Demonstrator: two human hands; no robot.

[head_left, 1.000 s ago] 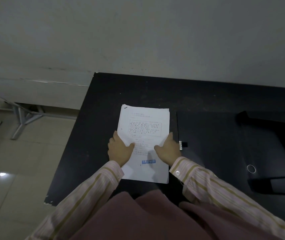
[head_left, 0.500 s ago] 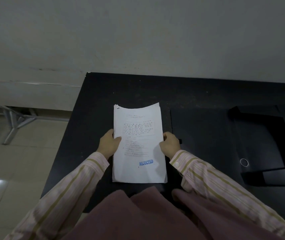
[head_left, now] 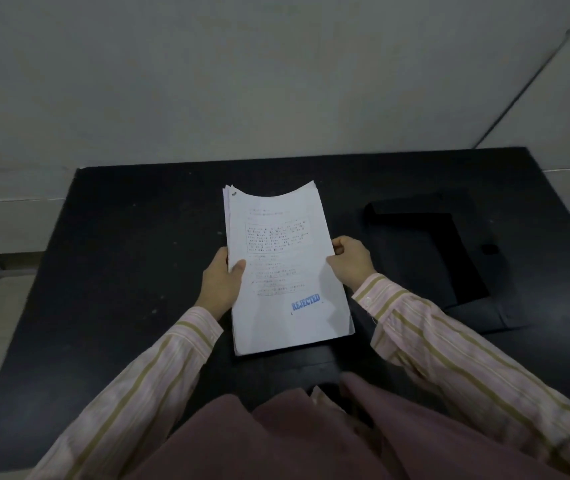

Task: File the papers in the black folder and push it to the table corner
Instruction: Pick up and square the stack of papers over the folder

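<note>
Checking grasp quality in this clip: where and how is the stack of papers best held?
By its two long side edges near mid-length, one hand from each side, as the left hand and right hand do. The stack of papers is loose and its top edge bows, so two-sided support probably keeps the sheets aligned.

Black table (head_left: 110,271) against plain grey wall (head_left: 276,71); dim light.

A: Where does the one view sit?
B: On the person's head, looking forward and steeply down over a black table (head_left: 120,271), close above it.
A: How far does it reach?
B: Past the table's far edge to a grey wall (head_left: 276,81); both far corners show, with floor at left.
</note>
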